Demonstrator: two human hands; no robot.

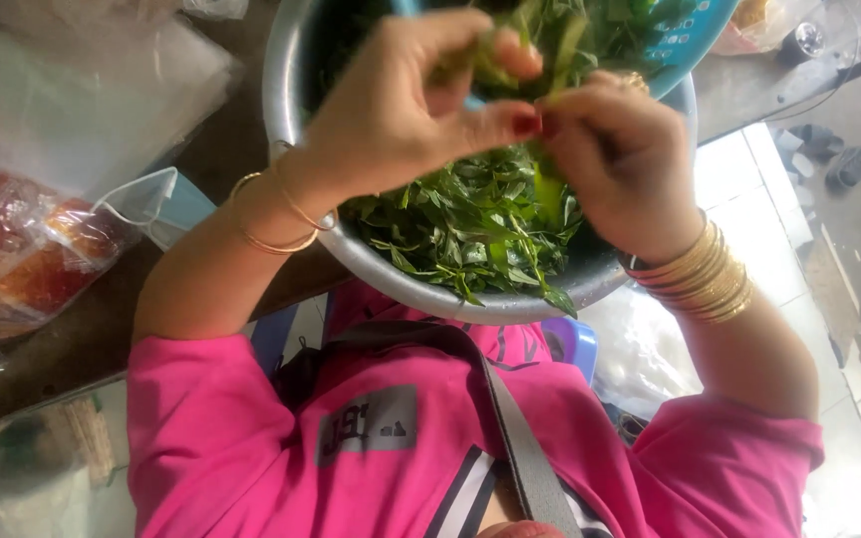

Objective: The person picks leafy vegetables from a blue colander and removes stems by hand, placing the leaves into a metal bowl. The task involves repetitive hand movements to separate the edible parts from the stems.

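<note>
- Left hand [401, 110]: fingers [495, 125] pinched narrow on a green stem [495, 65], thumb and forefinger closed, red nail on the thumb tip.
- Right hand [615, 164]: fingers [575, 130] curled tight on the same stem, touching the left thumb tip. What lies inside the right palm is hidden.
- The stem is held in the air between both hands, above the bowl rather than in it. Its upper end blurs into the greens behind.
- Directly below the fingers: a heap of loose leaves [470, 229] in a metal bowl [281, 100].
- Beyond the fingers, resting on the bowl's far side: a blue strainer [695, 35] with more greens.
- Wrists: thin bangles [276, 214] on the left, a stack of gold bangles [700, 279] on the right.
- Out to the left of the left hand: tabletop [72, 349] with clear bags [42, 259] of reddish contents and a face mask [151, 204].
- Judgement on technique: keep both pinches close together so the stem snaps cleanly, work over the middle of the bowl so the leaves drop inside, and keep the bangles clear of the rim.
</note>
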